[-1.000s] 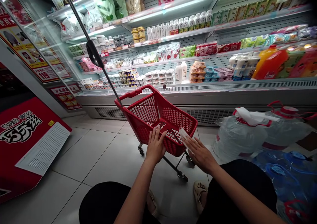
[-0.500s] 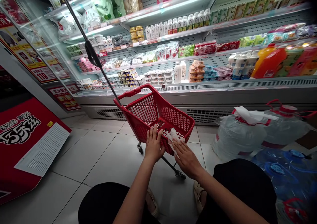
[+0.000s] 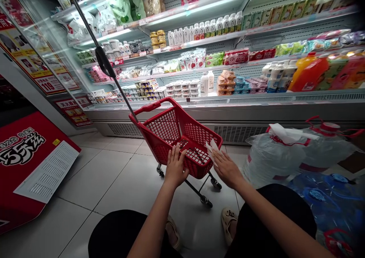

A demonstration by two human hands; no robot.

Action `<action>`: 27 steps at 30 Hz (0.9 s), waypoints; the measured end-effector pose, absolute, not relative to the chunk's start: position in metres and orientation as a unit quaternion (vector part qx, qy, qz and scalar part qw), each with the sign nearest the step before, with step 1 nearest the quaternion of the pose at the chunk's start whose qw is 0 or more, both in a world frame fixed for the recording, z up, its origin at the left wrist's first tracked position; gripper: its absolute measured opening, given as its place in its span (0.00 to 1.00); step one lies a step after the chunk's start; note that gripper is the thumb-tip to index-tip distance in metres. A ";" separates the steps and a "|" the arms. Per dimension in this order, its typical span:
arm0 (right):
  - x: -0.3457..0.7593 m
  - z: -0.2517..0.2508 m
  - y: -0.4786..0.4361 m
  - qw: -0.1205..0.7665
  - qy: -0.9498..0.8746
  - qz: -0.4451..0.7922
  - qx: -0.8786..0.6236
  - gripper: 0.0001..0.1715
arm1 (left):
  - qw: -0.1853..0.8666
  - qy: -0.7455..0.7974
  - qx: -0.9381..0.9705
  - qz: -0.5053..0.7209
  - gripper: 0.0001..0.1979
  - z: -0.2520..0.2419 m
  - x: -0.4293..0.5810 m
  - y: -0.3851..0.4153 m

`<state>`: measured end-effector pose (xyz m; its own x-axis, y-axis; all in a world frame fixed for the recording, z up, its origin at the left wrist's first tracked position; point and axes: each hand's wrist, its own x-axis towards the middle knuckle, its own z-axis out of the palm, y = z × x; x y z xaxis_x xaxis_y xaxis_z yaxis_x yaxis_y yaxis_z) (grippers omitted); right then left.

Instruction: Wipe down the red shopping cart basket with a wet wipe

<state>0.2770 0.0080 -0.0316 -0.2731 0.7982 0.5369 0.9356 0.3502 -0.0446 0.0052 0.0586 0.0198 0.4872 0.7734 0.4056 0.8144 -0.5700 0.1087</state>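
Note:
A red plastic shopping cart stands on the tiled floor, with a long dark handle pole slanting up to the left. Against its near side rests my left hand, fingers apart and flat, with nothing in it. At the cart's right front corner, my right hand presses a crumpled white wipe over the rim. Its palm side is hidden, and part of the wipe sticks out beyond the fingers. The basket's inside shows bare red slats.
A refrigerated display with several shelves of dairy and drinks runs behind the cart. Wrapped water jugs and blue water bottles stand at the right. On the left is a red cabinet; pale floor tiles lie between.
My right hand has slid right along the cart's near rim to its corner, taking the white wipe along. My left hand stays on the cart's side, almost unmoved.

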 end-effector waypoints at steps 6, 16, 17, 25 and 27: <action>0.196 -0.027 -0.016 0.265 -0.810 -0.108 -0.512 0.41 | 0.054 -0.492 -0.841 -0.218 0.45 0.015 0.024 0.049; 0.245 -0.032 -0.013 0.238 -0.862 -0.072 -0.442 0.46 | 0.051 -0.490 -0.841 -0.222 0.47 0.008 0.022 0.028; 0.259 -0.035 -0.009 0.236 -0.860 -0.069 -0.447 0.45 | 0.048 -0.494 -0.839 -0.222 0.47 0.009 0.022 0.028; 0.313 -0.029 0.034 0.241 -0.810 -0.089 -0.527 0.33 | 0.033 -0.502 -0.829 -0.245 0.49 0.008 0.037 0.027; 0.302 -0.025 0.034 0.255 -0.804 -0.092 -0.530 0.30 | 0.035 -0.499 -0.830 -0.247 0.51 0.007 0.037 0.028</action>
<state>0.3015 0.0343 -0.0249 -0.3081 0.8053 0.5065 0.8986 0.4212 -0.1229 0.0365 0.0283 0.0074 0.3795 0.8110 0.4452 0.8459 -0.4990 0.1880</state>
